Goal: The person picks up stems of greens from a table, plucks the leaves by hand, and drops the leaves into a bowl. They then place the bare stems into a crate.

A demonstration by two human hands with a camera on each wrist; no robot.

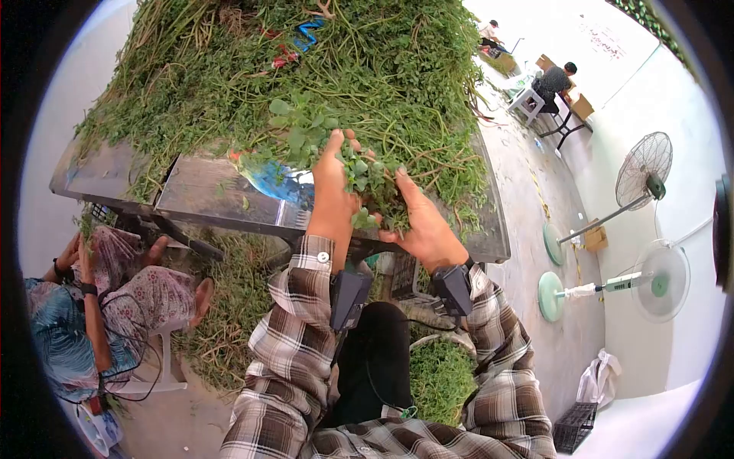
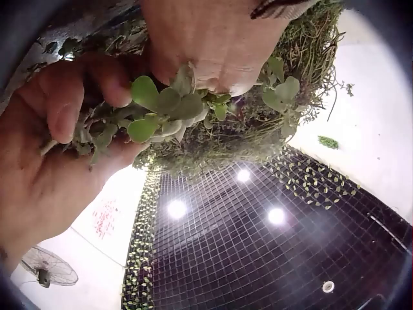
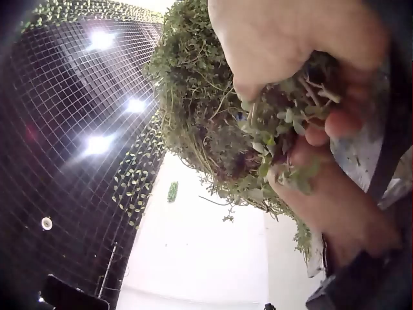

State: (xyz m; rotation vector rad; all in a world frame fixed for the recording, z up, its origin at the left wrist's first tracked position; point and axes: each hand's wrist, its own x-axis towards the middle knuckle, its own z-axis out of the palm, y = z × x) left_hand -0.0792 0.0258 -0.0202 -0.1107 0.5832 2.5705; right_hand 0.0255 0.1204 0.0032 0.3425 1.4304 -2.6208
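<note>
Both hands hold a small bunch of leafy purslane sprigs [image 1: 365, 172] over the near edge of the table. The left hand [image 1: 330, 191] grips the stems from the left, and round leaves [image 1: 300, 122] stick out past its thumb. From the right, the right hand [image 1: 424, 222] holds the other side of the bunch. In the left wrist view, curled fingers of the right hand [image 2: 61, 123] close round stems beside the left hand [image 2: 206, 39]. The right wrist view has leaves [image 3: 284, 123] poking out between the two hands. Part of the bunch is hidden by fingers.
A large heap of cut greens [image 1: 367, 69] covers much of the dark table [image 1: 222, 195]. Another person [image 1: 99, 306] sits at the left, hands on greens. More greens fill a tub [image 1: 443, 375] near the lap. Standing fans [image 1: 642, 168] are at the right.
</note>
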